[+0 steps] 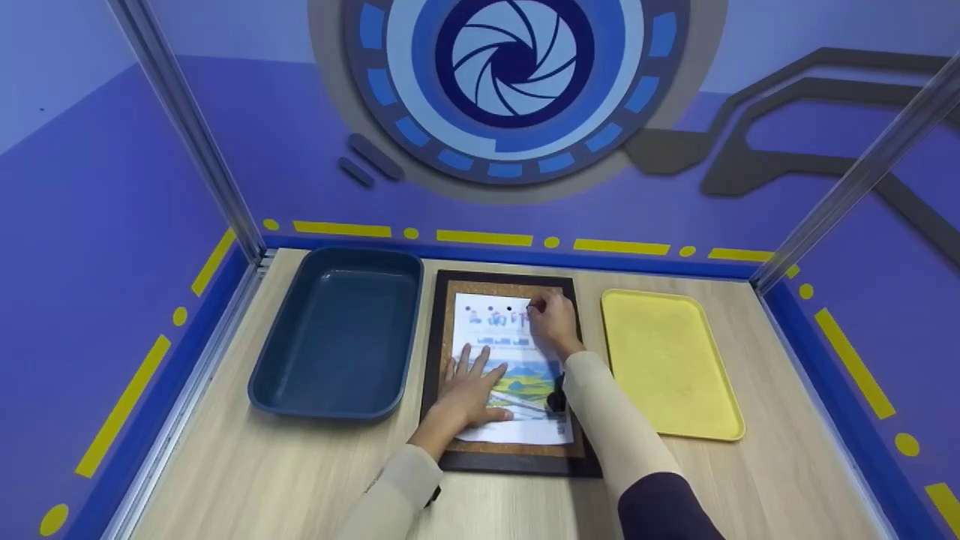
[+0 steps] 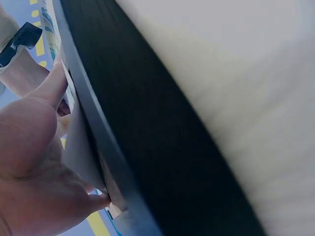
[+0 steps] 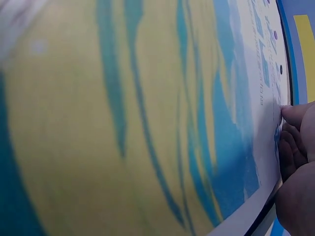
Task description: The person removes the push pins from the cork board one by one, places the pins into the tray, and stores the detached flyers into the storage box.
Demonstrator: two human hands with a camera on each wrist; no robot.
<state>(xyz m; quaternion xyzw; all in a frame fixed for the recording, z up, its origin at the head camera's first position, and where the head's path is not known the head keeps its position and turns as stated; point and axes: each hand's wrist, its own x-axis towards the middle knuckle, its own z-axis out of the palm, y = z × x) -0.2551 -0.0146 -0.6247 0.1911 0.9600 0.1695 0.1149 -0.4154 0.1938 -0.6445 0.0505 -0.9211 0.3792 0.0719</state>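
A printed sheet [image 1: 510, 431] with a coloured landscape lies on a cork board [image 1: 517, 450] in a dark frame [image 1: 517, 463]. My left hand [image 1: 466, 397] rests spread on the sheet's left side, fingers fairly straight. In the left wrist view, the left hand [image 2: 34, 172] lies beside the frame's edge. My right hand [image 1: 553, 322] is at the sheet's upper right, thumb and finger pinching a small dark pin-like thing [image 1: 530, 306], mostly hidden by the fingertips. Small round dots, purple and black [image 1: 509, 308], line the sheet's top edge. The right wrist view shows the right hand [image 3: 298, 152] against that edge.
To the left of the board stands a deep dark-blue tray [image 1: 341, 337]. A shallow yellow tray [image 1: 671, 364] lies to its right. All rest on a light wooden table [image 1: 517, 502], with a blue-purple wall [image 1: 285, 150] behind and at the sides.
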